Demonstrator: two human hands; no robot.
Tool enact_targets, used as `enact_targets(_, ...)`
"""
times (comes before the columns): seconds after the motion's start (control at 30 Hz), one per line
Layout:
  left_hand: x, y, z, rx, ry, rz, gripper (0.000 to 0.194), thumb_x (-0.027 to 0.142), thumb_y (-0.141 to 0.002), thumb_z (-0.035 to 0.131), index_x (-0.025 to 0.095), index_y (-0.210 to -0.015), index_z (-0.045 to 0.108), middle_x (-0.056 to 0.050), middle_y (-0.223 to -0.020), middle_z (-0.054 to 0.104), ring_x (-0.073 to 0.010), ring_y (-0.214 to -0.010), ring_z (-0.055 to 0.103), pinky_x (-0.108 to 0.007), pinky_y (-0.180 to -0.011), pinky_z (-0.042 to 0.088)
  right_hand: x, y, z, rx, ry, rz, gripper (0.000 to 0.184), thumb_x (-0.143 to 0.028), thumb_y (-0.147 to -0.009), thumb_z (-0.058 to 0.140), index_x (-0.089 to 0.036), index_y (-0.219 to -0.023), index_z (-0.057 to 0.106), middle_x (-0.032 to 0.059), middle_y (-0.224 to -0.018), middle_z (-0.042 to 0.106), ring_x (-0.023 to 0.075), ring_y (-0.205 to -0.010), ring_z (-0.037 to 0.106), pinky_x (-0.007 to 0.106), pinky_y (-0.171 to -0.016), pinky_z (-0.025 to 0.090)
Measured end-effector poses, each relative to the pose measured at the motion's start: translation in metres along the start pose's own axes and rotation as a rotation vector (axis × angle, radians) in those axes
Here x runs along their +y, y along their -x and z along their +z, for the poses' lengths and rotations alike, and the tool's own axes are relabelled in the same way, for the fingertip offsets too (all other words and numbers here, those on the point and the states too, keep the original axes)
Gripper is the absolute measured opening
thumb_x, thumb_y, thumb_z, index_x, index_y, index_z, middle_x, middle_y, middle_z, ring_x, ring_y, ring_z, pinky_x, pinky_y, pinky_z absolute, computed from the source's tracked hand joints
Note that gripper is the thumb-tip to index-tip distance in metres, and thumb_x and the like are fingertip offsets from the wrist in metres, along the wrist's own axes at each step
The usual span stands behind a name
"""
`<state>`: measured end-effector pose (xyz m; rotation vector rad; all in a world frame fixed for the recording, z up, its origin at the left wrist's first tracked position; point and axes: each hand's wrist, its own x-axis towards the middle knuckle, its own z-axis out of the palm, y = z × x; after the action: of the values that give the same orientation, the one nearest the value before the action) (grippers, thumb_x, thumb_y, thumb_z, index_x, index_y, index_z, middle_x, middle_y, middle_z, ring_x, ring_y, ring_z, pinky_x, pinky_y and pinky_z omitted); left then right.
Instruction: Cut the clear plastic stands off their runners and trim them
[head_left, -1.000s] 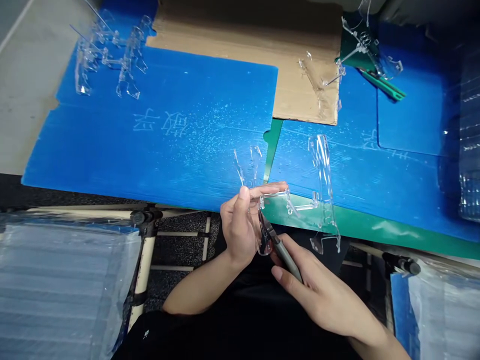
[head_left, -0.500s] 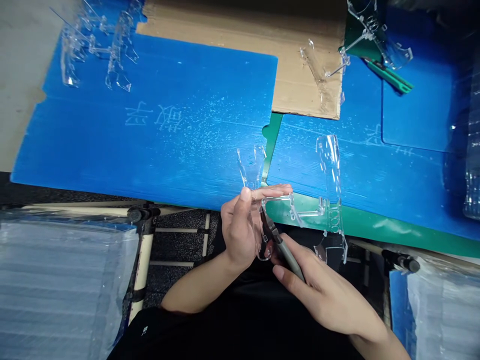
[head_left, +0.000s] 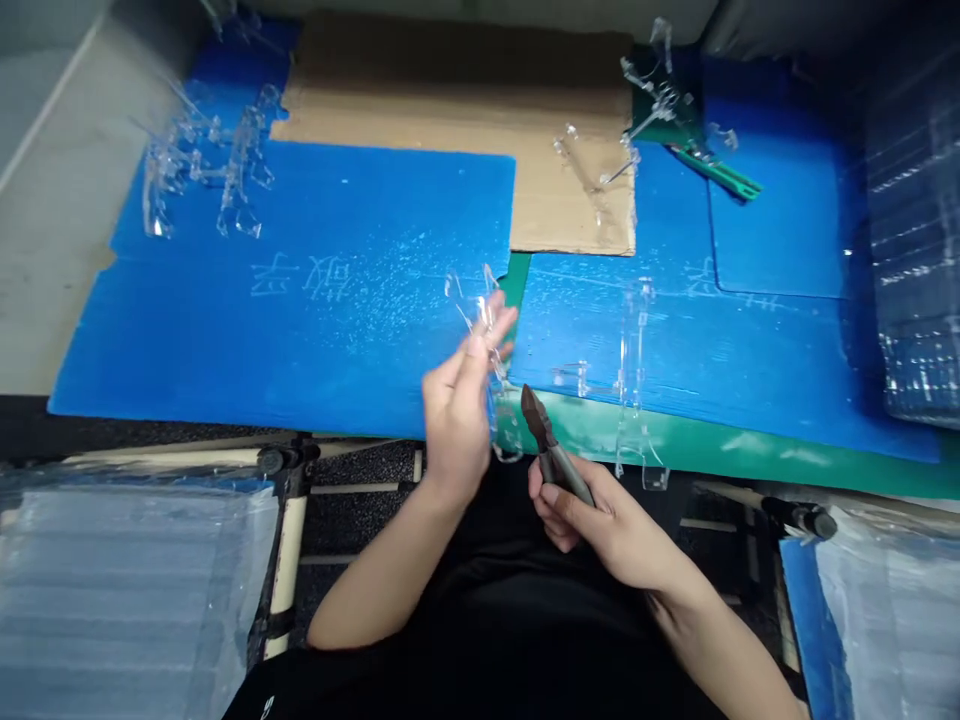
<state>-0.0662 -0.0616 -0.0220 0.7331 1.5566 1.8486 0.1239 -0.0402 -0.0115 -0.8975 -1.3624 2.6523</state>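
- Fingers (head_left: pixel 480 350) of the left hand (head_left: pixel 454 420) are closed in a pinch on a clear plastic piece (head_left: pixel 484 325), and they hold it up over the edge of the blue board (head_left: pixel 300 340).
- Fingers (head_left: pixel 551 510) of the right hand (head_left: pixel 592 520) wrap around the grey handle of a pair of side cutters (head_left: pixel 559 465) - a firm grip.
- The dark metal tip of the cutters points up and sits just beside the bottom of the clear plastic piece.
- Under the hands, a green mat (head_left: pixel 600 425) pokes out from below the blue board.
- Another clear stand (head_left: pixel 631 380) lies on the blue board, to the right of the hands.
- More clear stands (head_left: pixel 232 170) lie in a heap at the top left of the board.
- A flat sheet of cardboard (head_left: pixel 450 90) lies behind the blue board, with a clear stand (head_left: pixel 592 160) on it.
- A green strip (head_left: pixel 716 170) lies at the top right, with a clear stand (head_left: pixel 664 100) near it.
- Plastic bags (head_left: pixel 127 570) lie at the bottom left, below the board.
- A black shirt (head_left: pixel 487 640) fills the bottom middle.
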Motion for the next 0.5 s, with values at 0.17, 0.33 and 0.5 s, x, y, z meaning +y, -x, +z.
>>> enact_targets(0.17, -0.002, -0.065, -0.038, -0.107, -0.584, 0.067, 0.045, 0.055, -0.106, 0.063, 0.021, -0.082, 0.081, -0.002, -0.075, 0.067, -0.0207, -0.082, 0.072, -0.037, -0.089, 0.058, 0.021, 0.009, -0.014, -0.085, -0.212, 0.013, 0.034, -0.050, -0.100, 0.076, -0.020, -0.103, 0.059, -0.0067, -0.075, 0.044, 0.0088, -0.060, 0.037, 0.022, -0.056, 0.036)
enact_targets(0.33, -0.004, -0.081, -0.058, 0.002, -1.239, 0.240, 0.034, 0.055, -0.103, 0.066, 0.022, -0.097, 0.074, -0.007, -0.090, 0.070, -0.0275, -0.089, 0.064, -0.040, -0.081, 0.049, 0.040, 0.025, -0.024, -0.077, -0.273, -0.055, 0.031, -0.046, -0.102, 0.075, -0.021, -0.105, 0.058, -0.0087, -0.071, 0.040, 0.0086, -0.059, 0.034, 0.022, -0.058, 0.036)
enact_targets(0.5, 0.032, -0.114, -0.047, -0.131, -1.491, 0.547, 0.039, 0.055, -0.108, 0.057, 0.022, -0.124, 0.070, -0.012, -0.111, 0.067, -0.0338, -0.112, 0.060, -0.046, -0.096, 0.048, 0.046, 0.052, -0.037, -0.065, -0.184, -0.085, 0.030, -0.048, -0.106, 0.069, -0.020, -0.110, 0.060, -0.0051, -0.077, 0.048, 0.0114, -0.068, 0.045, 0.025, -0.067, 0.043)
